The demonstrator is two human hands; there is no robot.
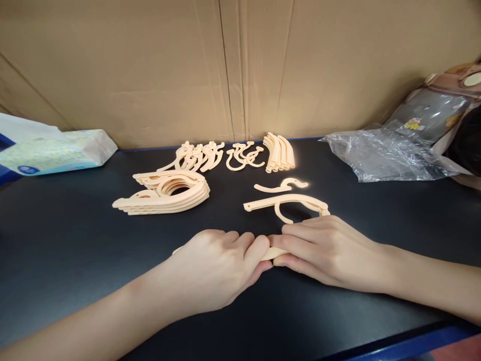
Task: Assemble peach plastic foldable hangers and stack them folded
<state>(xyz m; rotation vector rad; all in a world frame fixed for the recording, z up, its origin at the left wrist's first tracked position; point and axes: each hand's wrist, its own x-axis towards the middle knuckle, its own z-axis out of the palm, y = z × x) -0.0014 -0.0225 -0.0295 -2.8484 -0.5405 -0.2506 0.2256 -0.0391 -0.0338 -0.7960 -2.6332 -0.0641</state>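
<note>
Both hands meet in front over the dark table, closed around a cream plastic hanger arm (275,253). My left hand (220,263) wraps its left part, with a small tip showing past the wrist side. My right hand (330,248) pinches the other end, thumb below and fingers above; most of the piece is hidden. Just beyond the right fingers is a cream hanger part with a curved hook (287,201); whether it joins the held piece I cannot tell. A smaller loose hanger piece (280,187) lies behind that.
A stack of folded hangers (169,204) sits left of centre. Behind it are loose arm pieces (199,156), several hooks (242,156) and a bundle of curved arms (280,153). A tissue pack (75,150) stands left; a clear plastic bag (391,155) and bottle (432,113) are right. Cardboard (150,70) walls the back.
</note>
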